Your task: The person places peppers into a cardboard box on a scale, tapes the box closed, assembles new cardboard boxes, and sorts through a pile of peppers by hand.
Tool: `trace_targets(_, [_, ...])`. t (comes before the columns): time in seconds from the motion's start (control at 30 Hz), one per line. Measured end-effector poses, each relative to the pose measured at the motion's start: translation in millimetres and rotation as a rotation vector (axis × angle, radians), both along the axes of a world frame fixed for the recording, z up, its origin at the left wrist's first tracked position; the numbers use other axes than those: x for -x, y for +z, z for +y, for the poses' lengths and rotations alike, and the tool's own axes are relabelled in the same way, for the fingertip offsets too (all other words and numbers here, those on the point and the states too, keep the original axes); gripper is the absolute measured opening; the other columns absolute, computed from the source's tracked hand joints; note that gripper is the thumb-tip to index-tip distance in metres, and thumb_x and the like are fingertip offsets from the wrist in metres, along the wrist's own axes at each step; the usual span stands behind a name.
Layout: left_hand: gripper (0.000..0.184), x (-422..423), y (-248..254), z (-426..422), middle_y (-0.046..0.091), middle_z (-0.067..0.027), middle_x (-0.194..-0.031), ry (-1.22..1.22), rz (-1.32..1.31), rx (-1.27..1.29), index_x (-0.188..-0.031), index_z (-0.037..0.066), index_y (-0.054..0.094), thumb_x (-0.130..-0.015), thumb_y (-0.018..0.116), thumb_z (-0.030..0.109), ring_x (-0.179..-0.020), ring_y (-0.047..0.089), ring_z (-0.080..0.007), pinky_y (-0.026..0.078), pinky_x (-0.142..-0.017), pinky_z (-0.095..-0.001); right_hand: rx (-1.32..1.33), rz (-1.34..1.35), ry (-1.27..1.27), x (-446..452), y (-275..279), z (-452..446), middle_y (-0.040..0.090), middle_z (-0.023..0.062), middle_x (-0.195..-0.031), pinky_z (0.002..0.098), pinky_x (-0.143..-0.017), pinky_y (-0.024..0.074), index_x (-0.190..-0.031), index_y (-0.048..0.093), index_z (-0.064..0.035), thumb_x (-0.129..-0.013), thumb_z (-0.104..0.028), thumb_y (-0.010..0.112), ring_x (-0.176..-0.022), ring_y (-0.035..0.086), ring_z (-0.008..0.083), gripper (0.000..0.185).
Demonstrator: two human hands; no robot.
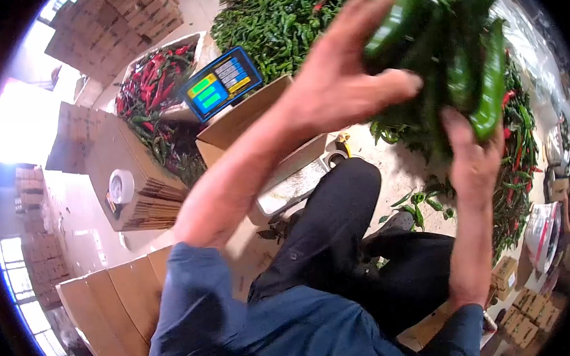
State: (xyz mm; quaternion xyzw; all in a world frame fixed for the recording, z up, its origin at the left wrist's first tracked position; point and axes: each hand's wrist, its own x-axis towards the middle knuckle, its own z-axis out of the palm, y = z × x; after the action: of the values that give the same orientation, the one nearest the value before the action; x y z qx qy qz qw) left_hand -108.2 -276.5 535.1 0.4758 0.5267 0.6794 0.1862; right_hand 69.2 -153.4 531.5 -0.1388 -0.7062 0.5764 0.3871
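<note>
A bundle of long green chili peppers (460, 72) is raised close to the camera at the upper right, slightly blurred. My left hand (338, 78) presses its left side, with the thumb across the front. From below and the right, my right hand (476, 155) grips the same bundle; some of its fingers are hidden behind the peppers. Beyond my left hand spreads a large heap of green peppers (258, 31) with a few red ones. A blue scale display (222, 82) stands beside an open cardboard box (243, 116), left of my left wrist.
Red peppers (157, 78) fill a white crate at the upper left. Flattened cartons (143, 172) carry a tape roll (122, 186). Loose peppers (418, 206) lie on the floor by my shoe. An open carton (118, 309) is at lower left, and plastic sheeting (536, 42) at right.
</note>
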Motion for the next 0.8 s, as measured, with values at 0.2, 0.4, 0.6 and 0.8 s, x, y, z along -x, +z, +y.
trace_targets(0.2, [0.085,65.2,-35.4,-126.8,0.034,-0.0233,-0.157,0.487,0.626,0.041,-0.149,0.003,0.043,-0.074,0.079,0.023,-0.146,0.034,-0.0386,0.034,-0.117,-0.044,-0.155,0.023,0.304,112.9,-81.1,-60.3,0.05,0.0154,-0.143,0.0428,-0.104,0.0489,-0.149,0.04,-0.0104,-0.076,-0.013,0.083,-0.127,0.053,0.0306,0.084])
trace_targets(0.4, [0.066,67.8,-166.8,-215.4,0.044,-0.0187,-0.151,0.375,0.735,0.652,-0.141,0.009,0.053,-0.08,0.074,0.024,-0.135,0.045,-0.0434,0.042,-0.11,-0.0478,-0.99,-0.405,0.617,159.2,-176.3,-47.1,0.033,0.0236,-0.156,0.0484,-0.118,0.0327,-0.152,0.036,-0.0093,-0.079,-0.033,0.081,-0.142,0.037,0.042,0.088])
trace_targets(0.6, [0.041,74.9,-157.2,-224.0,0.068,-0.0192,-0.115,-0.003,0.704,1.247,-0.118,0.007,0.067,-0.089,0.068,0.036,-0.104,0.064,-0.0391,0.051,-0.091,-0.0461,-1.044,-0.51,0.614,164.9,-144.9,-19.5,0.06,0.0199,-0.135,0.0431,-0.111,0.0412,-0.136,0.055,-0.0025,-0.084,-0.026,0.078,-0.127,0.056,0.0334,0.061])
trace_targets(0.8, [0.032,36.9,-97.4,-159.8,0.071,-0.0191,-0.111,0.165,0.538,0.864,-0.116,0.003,0.07,-0.087,0.074,0.016,-0.103,0.068,-0.0359,0.053,-0.092,-0.0406,-0.75,-0.738,0.155,31.4,-84.1,115.9,0.067,0.0137,-0.122,0.0351,-0.089,0.0542,-0.138,0.056,-0.0061,-0.091,-0.018,0.073,-0.099,0.065,0.0222,0.052])
